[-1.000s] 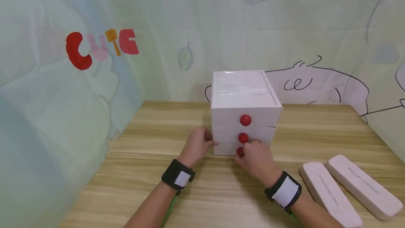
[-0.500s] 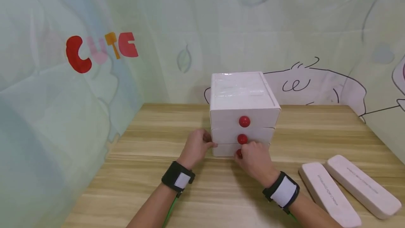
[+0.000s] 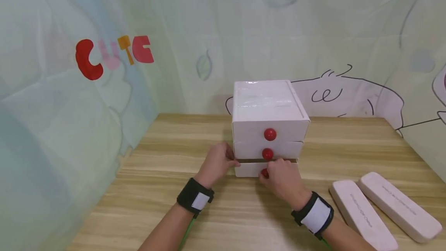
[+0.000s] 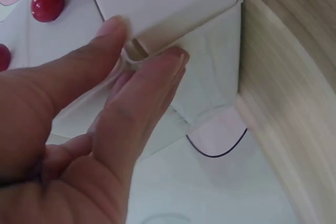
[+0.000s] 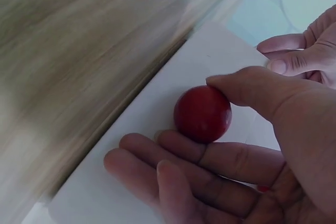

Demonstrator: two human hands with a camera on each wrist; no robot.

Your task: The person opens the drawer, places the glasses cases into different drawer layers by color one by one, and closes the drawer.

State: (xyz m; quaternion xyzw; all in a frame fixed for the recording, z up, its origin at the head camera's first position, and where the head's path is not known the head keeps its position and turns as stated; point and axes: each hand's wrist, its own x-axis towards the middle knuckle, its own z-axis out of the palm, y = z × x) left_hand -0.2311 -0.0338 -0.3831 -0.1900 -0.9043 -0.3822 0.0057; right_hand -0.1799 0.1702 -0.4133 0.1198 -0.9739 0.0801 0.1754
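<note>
The bottom drawer (image 3: 248, 170) stands slightly out of its white drawer unit (image 3: 270, 100), with a dark gap showing above its front edge. Its red knob (image 5: 202, 114) is in my right hand (image 3: 283, 179): the thumb presses 1 side of the ball and the curled fingers lie along the other, so I have it in a grasp. My left hand (image 3: 216, 164) grips the unit at its left front corner, thumb at the front near the gap, fingers against the side wall.

Above, the middle drawer (image 3: 249, 150) and the top drawer (image 3: 247, 133) both sit closed, and each carries a red knob of its own, so the front shows 3 in a column. The unit stands upright on the wood-grain tabletop (image 3: 181, 138), towards its back edge.

To my right, 2 pale pink cases (image 3: 400, 206) with small dark lettering lie side by side at a slant, well apart from the unit. I wear 2 black wristbands (image 3: 196, 195), each with a white patch. Behind everything hangs a pale green backdrop (image 3: 167, 18) with line drawings and the coloured letters "CUTE" (image 3: 89, 59) on the left.
</note>
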